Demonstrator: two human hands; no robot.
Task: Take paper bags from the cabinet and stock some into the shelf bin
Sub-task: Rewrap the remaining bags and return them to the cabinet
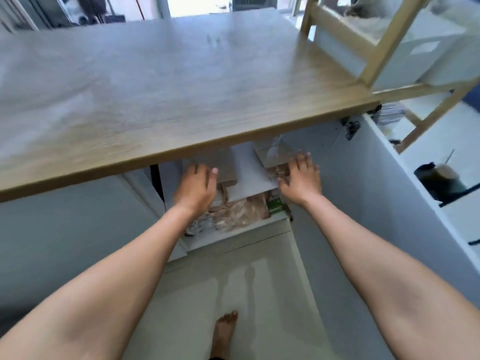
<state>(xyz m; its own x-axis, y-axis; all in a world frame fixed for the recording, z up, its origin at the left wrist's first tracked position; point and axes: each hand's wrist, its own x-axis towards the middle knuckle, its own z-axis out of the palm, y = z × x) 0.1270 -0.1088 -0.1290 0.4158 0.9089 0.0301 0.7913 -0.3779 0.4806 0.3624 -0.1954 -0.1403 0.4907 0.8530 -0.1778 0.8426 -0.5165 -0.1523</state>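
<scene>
View from a person's head, looking down past a wide, bare wood-grain desk (161, 94) that fills the frame from 9 o'clock to 1 o'clock. A pale glossy floor (233, 294) lies below, with one bare foot (224, 331) at 6 o'clock. Under the desk's front edge, just below centre, an open white cabinet (233, 235) shows an inner shelf and a heap of brown paper bags (239, 209) with twisted handles, some in clear wrap; a flat grey-white sheet or bag (249, 172) sits above them.

The left hand (196, 187) reaches into the cabinet from 7 o'clock, its fingers hidden beneath the palm, so I cannot tell whether they grasp anything. The right hand (301, 178) comes from 4 o'clock, fingers spread and relaxed, resting on bags at the sheet's right edge.

The white cabinet door (363, 203) stands open at 3 o'clock. At 1 to 2 o'clock a light wooden shelf frame (374, 61) holds a white bin (420, 50). A dark cup (439, 179) sits on a white ledge at 3 o'clock.
</scene>
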